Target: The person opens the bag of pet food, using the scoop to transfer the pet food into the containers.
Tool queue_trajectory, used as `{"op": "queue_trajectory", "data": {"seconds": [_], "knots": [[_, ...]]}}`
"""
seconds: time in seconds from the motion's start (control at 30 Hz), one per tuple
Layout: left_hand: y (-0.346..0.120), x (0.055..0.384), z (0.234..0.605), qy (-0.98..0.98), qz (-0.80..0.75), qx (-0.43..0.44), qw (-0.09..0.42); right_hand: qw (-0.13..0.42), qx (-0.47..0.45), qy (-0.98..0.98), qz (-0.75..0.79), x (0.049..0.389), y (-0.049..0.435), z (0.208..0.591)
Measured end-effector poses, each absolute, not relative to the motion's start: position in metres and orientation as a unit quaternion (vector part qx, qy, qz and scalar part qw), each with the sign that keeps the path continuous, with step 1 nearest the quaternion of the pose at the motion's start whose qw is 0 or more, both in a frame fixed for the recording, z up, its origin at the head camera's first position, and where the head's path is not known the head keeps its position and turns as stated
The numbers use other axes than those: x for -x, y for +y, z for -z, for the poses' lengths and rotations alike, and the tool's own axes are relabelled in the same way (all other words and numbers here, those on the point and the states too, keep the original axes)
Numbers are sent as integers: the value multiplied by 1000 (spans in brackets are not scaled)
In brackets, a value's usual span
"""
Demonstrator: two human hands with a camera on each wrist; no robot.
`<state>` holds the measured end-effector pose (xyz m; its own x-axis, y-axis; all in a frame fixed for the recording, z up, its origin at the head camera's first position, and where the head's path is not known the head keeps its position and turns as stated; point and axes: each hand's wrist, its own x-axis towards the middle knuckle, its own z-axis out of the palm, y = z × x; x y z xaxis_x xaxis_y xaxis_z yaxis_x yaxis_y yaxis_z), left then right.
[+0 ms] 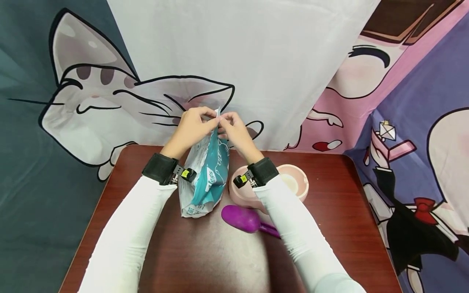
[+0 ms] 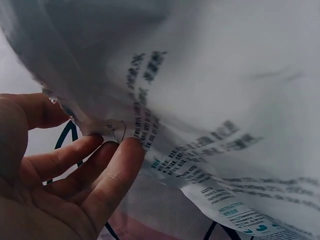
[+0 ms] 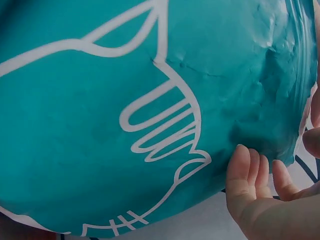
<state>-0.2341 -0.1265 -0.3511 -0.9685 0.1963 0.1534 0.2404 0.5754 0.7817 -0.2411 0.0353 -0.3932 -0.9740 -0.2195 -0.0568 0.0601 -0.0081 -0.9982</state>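
Note:
A teal and white plastic bag stands upright on the table, with white line drawings on its teal side and small print on its white side. At its top edge my left hand pinches the white side between thumb and fingers. Close beside it, my right hand pinches the same edge from the teal side. In the right wrist view, the fingers of that hand lie against the teal film near the ridged strip along the top.
Under my right wrist sits a pink double bowl, partly hidden by the forearm. In front of it lies a purple scoop, its handle running under the right sleeve. The brown table meets a printed cloth backdrop at the back.

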Motion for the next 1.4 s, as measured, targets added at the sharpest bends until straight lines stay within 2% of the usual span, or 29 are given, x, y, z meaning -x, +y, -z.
{"op": "queue_trajectory", "data": {"seconds": [0.27, 0.7, 1.03, 1.4], "knots": [[-124, 239, 348, -894, 431, 121, 18, 138, 37, 676, 723, 247, 33, 392], [-121, 248, 344, -900, 420, 117, 9, 162, 41, 702, 693, 257, 36, 387], [-117, 257, 343, -918, 373, 131, 17, 163, 61, 708, 684, 263, 37, 384], [-117, 260, 345, -914, 376, 149, 23, 119, 75, 735, 663, 268, 36, 379]]}}
